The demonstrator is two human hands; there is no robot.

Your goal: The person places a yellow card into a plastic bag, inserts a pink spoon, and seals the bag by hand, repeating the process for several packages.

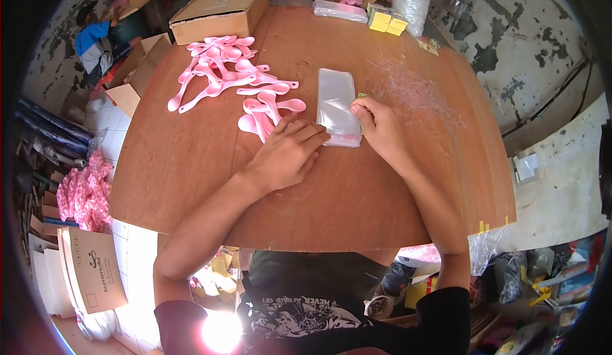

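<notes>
Plastic sleeves: a clear, flat stack on the counter, between the two hands, its near end slightly rumpled.
Left hand: fingers loosely bent, tips at the stack's near left edge; whether they grip anything cannot be told.
Right hand: thumb and forefinger drawn nearly together at the stack's right edge, beside a small yellow-green piece; a firm hold on either cannot be confirmed.
Pink spoons: a loose, overlapping heap left of the stack, the nearest reaching the left hand's fingers.
Clear strips: a tangled scatter right of the right hand.
Risk, sleeves: thin, slick film could let several lift together, or the stack fan out under uneven fingertip pressure.
Risk, spoons: a leftward sweep of the left hand could scatter the nearest ones.
Risk, strips: light film could cling to the right forearm and be dragged among the sleeves.
</notes>
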